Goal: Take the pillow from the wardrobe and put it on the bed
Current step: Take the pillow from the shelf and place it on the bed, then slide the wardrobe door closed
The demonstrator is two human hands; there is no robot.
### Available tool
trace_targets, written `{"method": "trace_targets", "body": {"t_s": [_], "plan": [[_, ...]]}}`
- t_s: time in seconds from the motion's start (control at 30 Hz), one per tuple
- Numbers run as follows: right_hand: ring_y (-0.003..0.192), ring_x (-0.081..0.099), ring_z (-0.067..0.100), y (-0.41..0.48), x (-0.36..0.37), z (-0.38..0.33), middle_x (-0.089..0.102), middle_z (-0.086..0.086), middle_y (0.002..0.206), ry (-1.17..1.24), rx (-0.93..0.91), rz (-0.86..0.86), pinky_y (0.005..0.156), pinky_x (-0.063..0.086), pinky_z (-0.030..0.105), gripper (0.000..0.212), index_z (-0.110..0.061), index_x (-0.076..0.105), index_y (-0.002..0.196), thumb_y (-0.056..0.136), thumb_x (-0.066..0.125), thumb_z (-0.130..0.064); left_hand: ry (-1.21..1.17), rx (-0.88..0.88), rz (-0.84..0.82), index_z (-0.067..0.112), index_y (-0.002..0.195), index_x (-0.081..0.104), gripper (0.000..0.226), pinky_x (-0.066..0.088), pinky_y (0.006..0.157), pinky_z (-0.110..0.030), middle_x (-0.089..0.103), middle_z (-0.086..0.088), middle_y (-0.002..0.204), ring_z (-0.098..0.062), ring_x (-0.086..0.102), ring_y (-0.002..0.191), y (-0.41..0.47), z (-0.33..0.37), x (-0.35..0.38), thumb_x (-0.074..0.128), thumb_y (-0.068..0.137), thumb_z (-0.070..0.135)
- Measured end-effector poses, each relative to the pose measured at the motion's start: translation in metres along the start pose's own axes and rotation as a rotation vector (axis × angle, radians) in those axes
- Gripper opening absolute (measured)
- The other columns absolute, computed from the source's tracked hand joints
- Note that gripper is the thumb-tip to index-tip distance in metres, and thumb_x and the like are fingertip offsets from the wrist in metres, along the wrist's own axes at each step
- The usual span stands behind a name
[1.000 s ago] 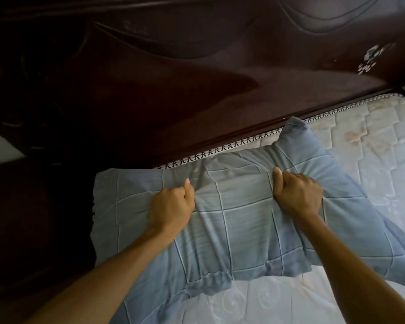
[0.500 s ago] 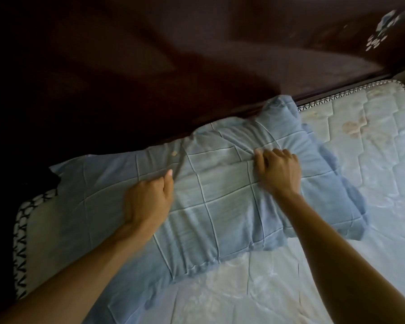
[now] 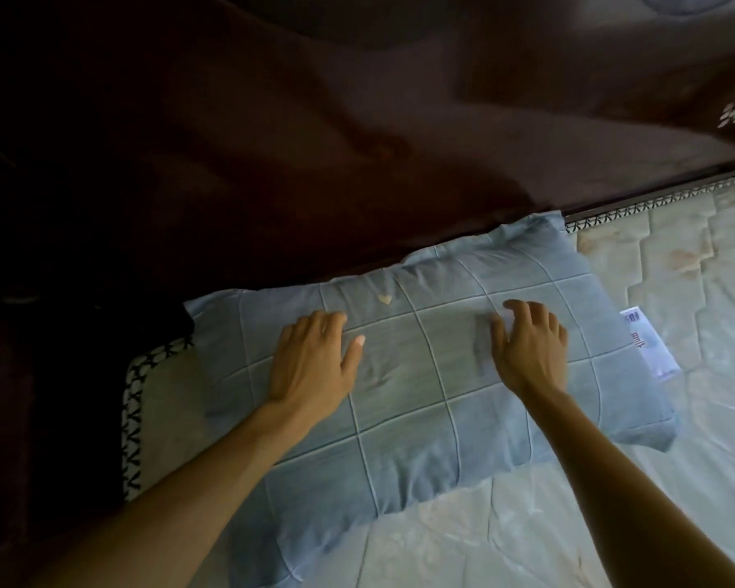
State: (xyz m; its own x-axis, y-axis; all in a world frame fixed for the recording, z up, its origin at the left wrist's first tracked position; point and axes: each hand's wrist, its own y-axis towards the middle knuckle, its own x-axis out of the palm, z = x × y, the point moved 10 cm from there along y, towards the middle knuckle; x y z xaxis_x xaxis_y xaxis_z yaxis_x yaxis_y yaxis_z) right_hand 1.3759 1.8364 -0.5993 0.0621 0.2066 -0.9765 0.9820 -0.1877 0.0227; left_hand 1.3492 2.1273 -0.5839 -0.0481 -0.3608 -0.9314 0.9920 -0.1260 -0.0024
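A light blue pillow [image 3: 421,401] with a white grid pattern lies flat on the pale quilted mattress of the bed [image 3: 675,494], its far edge against the dark wooden headboard [image 3: 357,163]. My left hand [image 3: 315,362] rests palm down on the pillow's left half with fingers spread. On the pillow's right half my right hand [image 3: 531,345] lies open, fingers slightly curled and touching the fabric. Neither hand grips the cloth.
The mattress's left edge [image 3: 134,418] has black-and-white stitched trim, and beyond it the space is dark. A white label [image 3: 646,345] pokes out from under the pillow's right side. Bare mattress extends to the right and toward me.
Both hands have let go of the bunched pillow fabric and now lie open on it. The pillow has settled flat against the headboard.
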Motion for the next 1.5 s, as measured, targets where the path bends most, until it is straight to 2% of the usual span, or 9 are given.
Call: {"method": "trace_targets", "body": {"t_s": [0.1, 0.2, 0.47, 0.7, 0.9, 1.03, 1.2, 1.4, 1.5], "plan": [[0.112, 0.052, 0.035, -0.016, -0.028, -0.045, 0.057, 0.018, 0.123, 0.074, -0.072, 0.061, 0.096, 0.037, 0.047, 0.039, -0.01, 0.054, 0.125, 0.098, 0.046, -0.038, 0.021, 0.01, 0.032, 0.006, 0.123, 0.05, 0.048, 0.044, 0.085, -0.044, 0.062, -0.017, 0.113, -0.034, 0.057, 0.101, 0.0, -0.009, -0.045, 0.044, 0.092, 0.041], [0.11, 0.055, 0.035, -0.033, -0.06, -0.098, 0.061, 0.016, 0.12, 0.178, -0.145, 0.133, 0.093, 0.039, 0.046, 0.036, -0.009, 0.057, 0.122, 0.098, 0.046, -0.034, 0.051, 0.005, 0.062, 0.007, 0.132, 0.043, 0.056, 0.043, 0.092, -0.044, 0.057, -0.016, 0.125, -0.032, 0.054, 0.111, -0.008, -0.02, -0.094, 0.035, 0.094, 0.047], [0.112, 0.056, 0.031, -0.095, -0.148, -0.251, 0.063, 0.012, 0.121, 0.407, -0.245, 0.217, 0.096, 0.041, 0.045, 0.037, -0.011, 0.058, 0.123, 0.097, 0.045, -0.032, 0.19, 0.045, 0.14, 0.006, 0.134, 0.039, 0.059, 0.04, 0.096, -0.044, 0.054, -0.015, 0.129, -0.031, 0.052, 0.114, -0.069, -0.054, -0.236, 0.027, 0.095, 0.048], [0.115, 0.056, 0.03, -0.18, -0.212, -0.405, 0.062, 0.013, 0.124, 0.536, -0.407, 0.239, 0.099, 0.041, 0.043, 0.034, -0.007, 0.056, 0.127, 0.099, 0.047, -0.024, 0.309, -0.006, 0.256, 0.005, 0.135, 0.039, 0.052, 0.037, 0.102, -0.044, 0.051, -0.018, 0.132, -0.031, 0.048, 0.12, -0.159, -0.126, -0.378, 0.029, 0.098, 0.04], [0.113, 0.058, 0.032, -0.258, -0.259, -0.545, 0.063, 0.015, 0.122, 0.59, -0.602, 0.212, 0.096, 0.044, 0.046, 0.034, -0.004, 0.057, 0.125, 0.099, 0.047, -0.024, 0.394, -0.173, 0.363, 0.005, 0.131, 0.041, 0.051, 0.04, 0.095, -0.044, 0.057, -0.017, 0.119, -0.031, 0.053, 0.107, -0.262, -0.22, -0.507, 0.027, 0.097, 0.04], [0.114, 0.056, 0.03, -0.314, -0.289, -0.638, 0.062, 0.014, 0.125, 0.596, -0.753, 0.182, 0.097, 0.042, 0.045, 0.041, -0.007, 0.055, 0.127, 0.1, 0.039, -0.033, 0.419, -0.301, 0.464, 0.003, 0.129, 0.042, 0.051, 0.039, 0.094, -0.047, 0.057, -0.021, 0.119, -0.036, 0.053, 0.105, -0.338, -0.283, -0.582, 0.029, 0.096, 0.04], [0.12, 0.053, 0.029, -0.392, -0.32, -0.747, 0.059, 0.012, 0.131, 0.644, -0.928, 0.15, 0.102, 0.037, 0.042, 0.042, -0.011, 0.052, 0.132, 0.101, 0.039, -0.036, 0.431, -0.465, 0.597, 0.0, 0.13, 0.045, 0.052, 0.039, 0.096, -0.049, 0.056, -0.027, 0.124, -0.042, 0.053, 0.109, -0.441, -0.342, -0.659, 0.035, 0.095, 0.038], [0.12, 0.055, 0.029, -0.503, -0.344, -0.869, 0.059, 0.014, 0.131, 0.83, -1.125, 0.027, 0.102, 0.042, 0.046, 0.043, -0.009, 0.053, 0.132, 0.1, 0.038, -0.035, 0.62, -0.643, 0.566, 0.004, 0.131, 0.045, 0.055, 0.036, 0.099, -0.045, 0.055, -0.023, 0.126, -0.037, 0.052, 0.111, -0.563, -0.394, -0.732, 0.03, 0.095, 0.043], [0.117, 0.056, 0.032, -0.556, -0.348, -0.921, 0.06, 0.015, 0.129, 0.919, -1.192, -0.063, 0.101, 0.042, 0.043, 0.042, -0.007, 0.054, 0.13, 0.1, 0.04, -0.032, 0.762, -0.717, 0.532, 0.006, 0.131, 0.044, 0.054, 0.033, 0.101, -0.046, 0.053, -0.023, 0.129, -0.037, 0.05, 0.114, -0.619, -0.407, -0.769, 0.03, 0.094, 0.043]]}}
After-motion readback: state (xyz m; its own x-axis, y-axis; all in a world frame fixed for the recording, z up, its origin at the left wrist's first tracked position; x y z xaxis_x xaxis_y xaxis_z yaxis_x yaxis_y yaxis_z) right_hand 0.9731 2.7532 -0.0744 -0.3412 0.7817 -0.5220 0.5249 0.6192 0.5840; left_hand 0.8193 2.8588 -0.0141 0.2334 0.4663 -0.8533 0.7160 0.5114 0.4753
